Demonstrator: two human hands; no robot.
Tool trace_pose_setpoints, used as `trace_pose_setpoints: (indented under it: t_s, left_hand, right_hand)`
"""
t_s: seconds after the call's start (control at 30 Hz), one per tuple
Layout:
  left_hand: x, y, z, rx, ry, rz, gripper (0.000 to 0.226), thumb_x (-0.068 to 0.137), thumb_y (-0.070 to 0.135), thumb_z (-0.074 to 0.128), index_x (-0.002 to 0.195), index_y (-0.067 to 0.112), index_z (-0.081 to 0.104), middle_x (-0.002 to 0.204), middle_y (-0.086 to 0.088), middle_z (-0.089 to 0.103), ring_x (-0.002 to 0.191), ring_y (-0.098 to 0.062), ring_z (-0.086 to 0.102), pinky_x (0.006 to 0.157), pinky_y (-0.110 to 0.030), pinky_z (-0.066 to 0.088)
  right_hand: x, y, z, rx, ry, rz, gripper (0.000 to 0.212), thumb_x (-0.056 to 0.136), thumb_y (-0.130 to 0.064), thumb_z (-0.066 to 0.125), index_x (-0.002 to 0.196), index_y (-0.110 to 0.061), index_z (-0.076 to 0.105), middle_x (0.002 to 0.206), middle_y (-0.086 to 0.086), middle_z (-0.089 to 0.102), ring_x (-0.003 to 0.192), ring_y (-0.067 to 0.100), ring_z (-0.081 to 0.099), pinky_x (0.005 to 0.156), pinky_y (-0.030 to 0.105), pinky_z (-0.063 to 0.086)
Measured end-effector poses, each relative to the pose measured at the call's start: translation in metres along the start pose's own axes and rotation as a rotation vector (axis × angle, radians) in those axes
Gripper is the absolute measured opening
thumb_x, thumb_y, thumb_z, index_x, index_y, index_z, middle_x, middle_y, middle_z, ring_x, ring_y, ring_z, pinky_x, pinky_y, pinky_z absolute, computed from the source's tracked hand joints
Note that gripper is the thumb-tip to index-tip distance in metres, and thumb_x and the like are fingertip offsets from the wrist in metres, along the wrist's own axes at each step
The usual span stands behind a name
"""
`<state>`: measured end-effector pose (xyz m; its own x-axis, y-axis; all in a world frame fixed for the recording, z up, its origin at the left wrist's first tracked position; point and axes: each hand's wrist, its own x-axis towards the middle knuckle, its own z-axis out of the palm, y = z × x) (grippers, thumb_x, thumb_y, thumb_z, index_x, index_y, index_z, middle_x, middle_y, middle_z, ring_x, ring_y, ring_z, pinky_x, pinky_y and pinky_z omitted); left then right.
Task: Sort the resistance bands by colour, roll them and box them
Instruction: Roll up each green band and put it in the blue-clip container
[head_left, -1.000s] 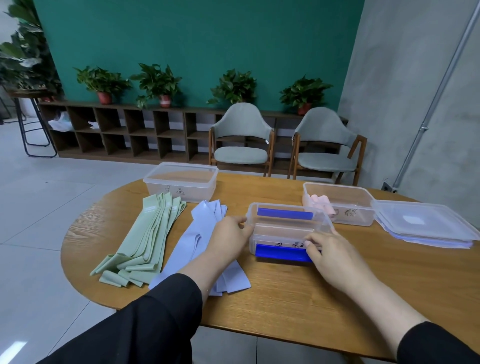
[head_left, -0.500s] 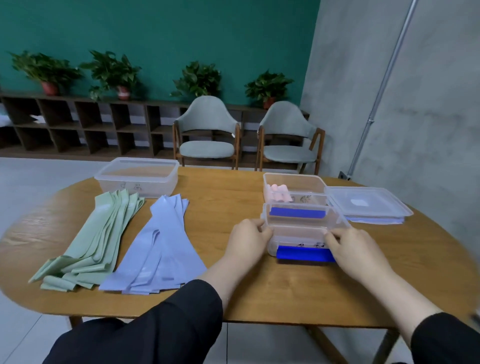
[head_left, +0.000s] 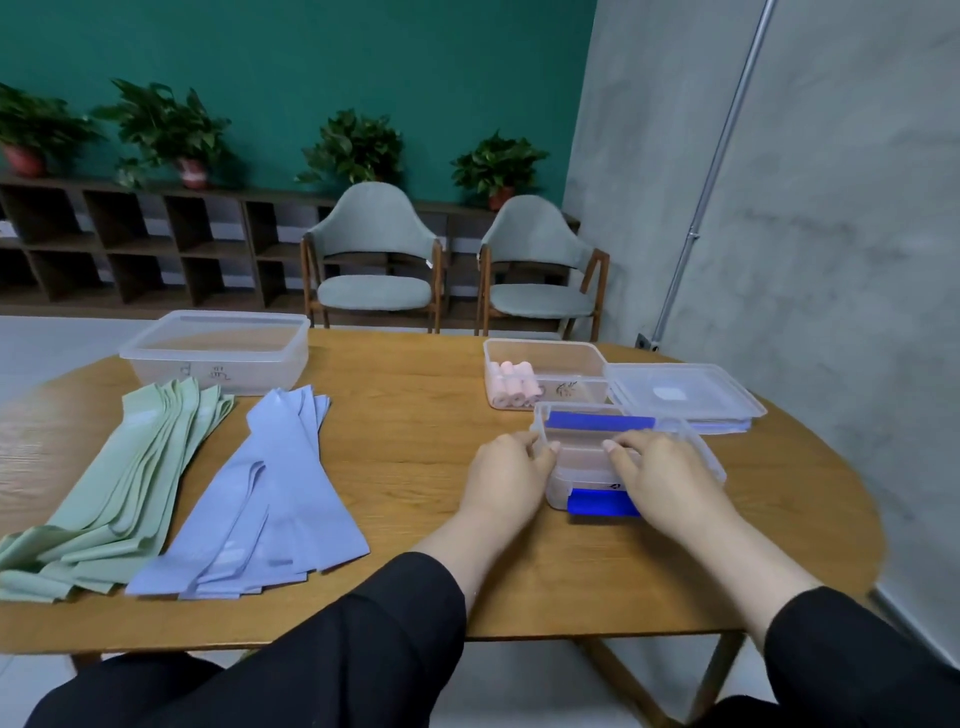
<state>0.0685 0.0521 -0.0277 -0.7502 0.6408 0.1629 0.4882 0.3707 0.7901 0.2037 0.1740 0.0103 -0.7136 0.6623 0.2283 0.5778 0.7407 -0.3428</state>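
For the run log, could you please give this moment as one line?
stage: closing blue-latch box | left hand: holds lid edge | right hand: on lid | green bands, blue bands: unrolled

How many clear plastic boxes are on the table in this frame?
3. One empty box at the far left, one box with pink rolls at the far right, and one box with blue clips under both hands. Loose lids lie beside them.

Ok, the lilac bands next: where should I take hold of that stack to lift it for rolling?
Probably take the lilac bands at their narrow far end, coming from above. There the strips lie bunched and overlapped, so one grip could span them all; the near ends fan out wide. The right side is open table, while the green bands crowd the left.
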Motion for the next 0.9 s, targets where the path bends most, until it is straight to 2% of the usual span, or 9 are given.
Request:
trace_pose_setpoints:
  t_s: [0.07,0.13,0.2,0.37,0.53,0.7,0.8,0.9]
  left_hand:
    - [-0.002,0.002,-0.005,0.011,0.016,0.000,0.040,0.102,0.041,0.053,0.131,0.016,0.065,0.121,-0.007,0.072,0.113,-0.030,0.063,0.086,-0.032,0.047]
    - [-0.002,0.000,-0.014,0.027,0.040,-0.008,0.044,0.103,0.042,0.051,0.138,0.018,0.060,0.129,-0.006,0.068,0.119,-0.028,0.061,0.093,-0.031,0.046]
    - [0.000,-0.007,-0.028,0.052,0.070,-0.005,0.045,0.103,0.043,0.051,0.140,0.018,0.059,0.133,-0.005,0.067,0.121,-0.026,0.061,0.098,-0.032,0.047]
    - [0.003,-0.036,-0.092,0.117,0.187,-0.028,0.042,0.103,0.042,0.050,0.136,0.019,0.062,0.130,-0.003,0.069,0.121,-0.025,0.061,0.099,-0.034,0.048]
    - [0.003,-0.084,-0.184,0.177,0.323,-0.126,0.037,0.103,0.038,0.050,0.130,0.019,0.066,0.117,-0.003,0.073,0.112,-0.023,0.065,0.087,-0.028,0.046]
    - [-0.010,-0.137,-0.285,0.221,0.462,-0.247,0.031,0.103,0.032,0.051,0.121,0.014,0.070,0.111,-0.008,0.074,0.108,-0.031,0.065,0.078,-0.029,0.041]
    - [-0.020,-0.178,-0.332,0.268,0.486,-0.348,0.033,0.103,0.031,0.051,0.121,0.012,0.071,0.112,-0.009,0.073,0.108,-0.032,0.064,0.078,-0.030,0.042]
    - [-0.027,-0.219,-0.355,0.226,0.454,-0.451,0.036,0.102,0.032,0.052,0.126,0.009,0.067,0.121,-0.011,0.071,0.112,-0.031,0.063,0.085,-0.032,0.046]
  right_hand:
    - [0.001,-0.010,0.002,0.027,0.001,-0.054,0.036,0.104,-0.040,0.047,0.127,-0.020,0.066,0.125,0.000,0.068,0.116,0.019,0.059,0.103,0.034,0.041]
    - [0.004,-0.022,0.006,0.055,-0.010,-0.090,0.037,0.104,-0.040,0.047,0.132,-0.022,0.062,0.134,-0.002,0.063,0.125,0.019,0.054,0.108,0.034,0.038]
    - [0.007,-0.037,0.010,0.080,-0.013,-0.122,0.038,0.104,-0.041,0.047,0.135,-0.024,0.060,0.139,-0.004,0.060,0.130,0.018,0.051,0.107,0.034,0.040]
    - [0.013,-0.095,0.028,0.148,-0.003,-0.261,0.036,0.103,-0.035,0.052,0.133,-0.019,0.063,0.142,-0.004,0.058,0.133,0.018,0.049,0.106,0.031,0.037]
    - [0.017,-0.165,0.059,0.185,-0.079,-0.378,0.037,0.102,-0.036,0.053,0.132,-0.017,0.064,0.145,-0.005,0.055,0.136,0.014,0.047,0.111,0.024,0.028]
    - [0.015,-0.246,0.090,0.220,-0.191,-0.534,0.037,0.103,-0.033,0.051,0.135,-0.017,0.061,0.149,-0.004,0.051,0.140,0.014,0.043,0.112,0.023,0.027]
    - [0.014,-0.294,0.108,0.260,-0.255,-0.583,0.037,0.103,-0.030,0.052,0.136,-0.016,0.060,0.146,-0.002,0.055,0.137,0.018,0.046,0.109,0.028,0.032]
    - [0.015,-0.335,0.129,0.312,-0.321,-0.539,0.036,0.103,-0.033,0.053,0.135,-0.019,0.060,0.135,0.002,0.062,0.126,0.025,0.053,0.102,0.036,0.041]
